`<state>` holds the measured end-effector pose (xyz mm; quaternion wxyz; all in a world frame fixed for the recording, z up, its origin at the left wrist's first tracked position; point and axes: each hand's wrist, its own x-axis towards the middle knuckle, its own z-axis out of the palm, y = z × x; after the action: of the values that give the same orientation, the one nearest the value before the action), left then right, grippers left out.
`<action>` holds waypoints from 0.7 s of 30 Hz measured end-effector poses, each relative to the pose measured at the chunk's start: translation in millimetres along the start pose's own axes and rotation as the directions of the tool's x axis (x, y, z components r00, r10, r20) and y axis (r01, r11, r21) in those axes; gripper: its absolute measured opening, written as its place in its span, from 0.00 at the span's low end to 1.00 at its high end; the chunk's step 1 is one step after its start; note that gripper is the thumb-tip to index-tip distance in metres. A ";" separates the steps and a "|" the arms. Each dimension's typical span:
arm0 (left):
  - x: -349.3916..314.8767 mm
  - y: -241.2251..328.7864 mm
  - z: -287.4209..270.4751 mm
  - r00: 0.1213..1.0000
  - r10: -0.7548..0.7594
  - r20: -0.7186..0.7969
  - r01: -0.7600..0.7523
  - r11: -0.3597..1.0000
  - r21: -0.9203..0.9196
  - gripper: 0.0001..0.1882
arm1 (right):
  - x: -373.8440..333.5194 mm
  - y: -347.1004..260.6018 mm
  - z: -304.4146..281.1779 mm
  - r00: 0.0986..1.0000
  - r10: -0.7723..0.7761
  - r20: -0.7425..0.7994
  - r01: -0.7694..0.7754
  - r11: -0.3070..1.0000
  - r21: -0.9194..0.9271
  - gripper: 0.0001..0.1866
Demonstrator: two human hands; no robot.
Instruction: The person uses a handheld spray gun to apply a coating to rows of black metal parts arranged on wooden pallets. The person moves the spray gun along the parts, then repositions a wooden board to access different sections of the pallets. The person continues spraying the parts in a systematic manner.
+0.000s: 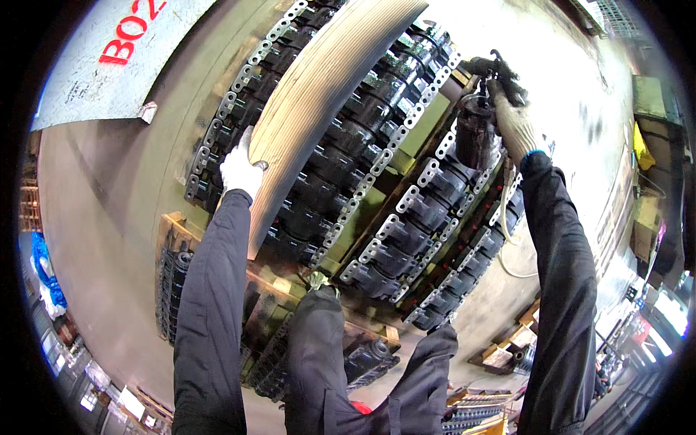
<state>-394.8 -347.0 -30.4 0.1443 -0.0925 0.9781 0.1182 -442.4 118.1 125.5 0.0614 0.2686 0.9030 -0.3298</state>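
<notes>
A: What is at the left?
B: The left hand (243,170), in a white glove, has its grip on the left edge of a ribbed tan sheet (319,101), maybe corrugated cardboard. The sheet slants over black track chains (362,156), from near left to far right.
A: How will it handle?
B: I judge it light, long and bendable; the edge is a good place for holding, but hard pressing may crease it.
A: And further right?
B: Above the far end of other chains, the right hand (516,123) is grasping what looks like a dark spray gun (476,138); each finger I cannot tell. A pale hose (504,206) hangs nearby. The gun is probably stiff, heavier and slippery, so take its handle.
</notes>
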 end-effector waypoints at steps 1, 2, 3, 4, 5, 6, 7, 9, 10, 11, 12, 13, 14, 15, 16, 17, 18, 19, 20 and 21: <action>-1.1 -1.6 -1.3 1.000 0.002 -0.010 -0.002 1.000 0.008 0.47 | 10.4 1.1 2.5 0.988 -0.055 0.141 0.041 0.994 0.103 0.47; -1.8 -3.8 -3.7 1.000 0.004 -0.010 -0.004 1.000 -0.001 0.46 | 14.2 1.7 10.0 0.995 -0.052 0.079 0.045 0.995 0.086 0.46; 0.4 -0.2 -0.3 1.000 0.015 -0.008 -0.015 1.000 -0.020 0.46 | 17.1 2.6 12.9 0.999 -0.044 0.004 0.044 0.998 0.055 0.45; 1.5 1.5 0.5 1.000 0.023 -0.008 -0.023 0.999 -0.029 0.46 | 35.4 13.2 21.1 0.997 0.032 -0.070 -0.037 0.997 -0.071 0.31; 2.3 3.7 2.1 1.000 0.030 -0.006 -0.031 0.999 -0.040 0.46 | 52.1 27.2 27.1 0.996 -0.019 -0.086 0.013 0.998 -0.069 0.31; 1.1 4.6 0.1 1.000 0.017 -0.001 -0.017 0.999 -0.031 0.46 | 59.6 29.4 33.2 0.993 -0.072 -0.095 0.066 0.996 -0.063 0.31; 1.7 4.7 0.1 1.000 0.022 -0.003 -0.022 0.999 -0.030 0.46 | 65.1 33.7 35.8 0.987 -0.123 -0.105 0.118 0.991 -0.059 0.31; 1.9 3.0 1.0 1.000 0.026 -0.005 -0.026 0.999 -0.024 0.47 | 68.9 29.4 36.3 0.994 -0.100 -0.046 0.102 0.993 0.051 0.30; 1.5 1.4 0.4 1.000 0.021 -0.003 -0.021 1.000 -0.020 0.47 | 65.3 17.3 34.0 1.000 -0.014 -0.027 0.015 1.000 0.026 0.29; 1.0 0.0 0.8 1.000 0.016 -0.001 -0.016 1.000 -0.017 0.47 | 59.7 6.1 32.2 0.997 0.073 -0.011 -0.073 0.997 -0.001 0.29; 1.5 0.6 1.3 1.000 0.016 0.000 -0.016 1.000 -0.016 0.47 | 45.9 -3.2 28.7 1.000 0.001 -0.019 -0.001 1.000 0.021 0.28; 3.1 -1.2 3.4 1.000 0.029 0.007 -0.029 0.999 -0.014 0.48 | 60.7 12.9 37.1 0.997 0.014 -0.070 -0.021 0.996 -0.092 0.27; 5.5 -4.7 6.4 0.999 0.042 0.014 -0.042 0.999 -0.012 0.49 | 56.7 19.2 35.8 0.994 -0.072 -0.084 0.066 0.995 -0.081 0.27; 5.3 -6.3 6.2 0.998 0.051 0.022 -0.051 0.999 -0.007 0.50 | 45.1 14.0 34.5 0.983 -0.159 -0.095 0.152 0.986 -0.070 0.27; 4.2 -7.2 6.9 0.999 0.039 0.033 -0.039 0.999 0.002 0.50 | 43.6 8.0 33.6 0.988 -0.089 -0.130 0.076 0.992 -0.101 0.27; 2.5 -8.1 7.7 0.999 0.026 0.043 -0.026 1.000 0.011 0.50 | 42.5 2.3 32.3 0.986 -0.020 -0.166 -0.001 0.992 -0.129 0.27; 3.0 -7.6 7.4 0.999 0.018 0.050 -0.019 1.000 0.019 0.50 | 42.2 -0.7 31.0 0.977 0.047 -0.209 -0.080 0.985 -0.152 0.27; 4.0 -7.9 6.9 0.999 0.018 0.050 -0.019 1.000 0.022 0.50 | 45.5 3.4 28.7 0.977 0.011 -0.213 -0.026 0.997 -0.069 0.28; 4.8 -8.2 6.2 0.999 0.019 0.049 -0.020 0.999 0.026 0.50 | 46.4 4.0 20.3 0.996 0.026 -0.090 -0.028 0.999 -0.025 0.34; 4.5 -4.7 6.7 0.998 0.022 0.055 -0.024 0.999 0.023 0.50 | 41.1 -1.3 7.9 0.999 0.039 0.032 -0.039 0.999 0.010 0.40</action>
<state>-396.3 -350.4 -38.9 0.1706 -0.0763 0.9761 0.1107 -478.5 130.6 108.3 0.0808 0.2811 0.8947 -0.3375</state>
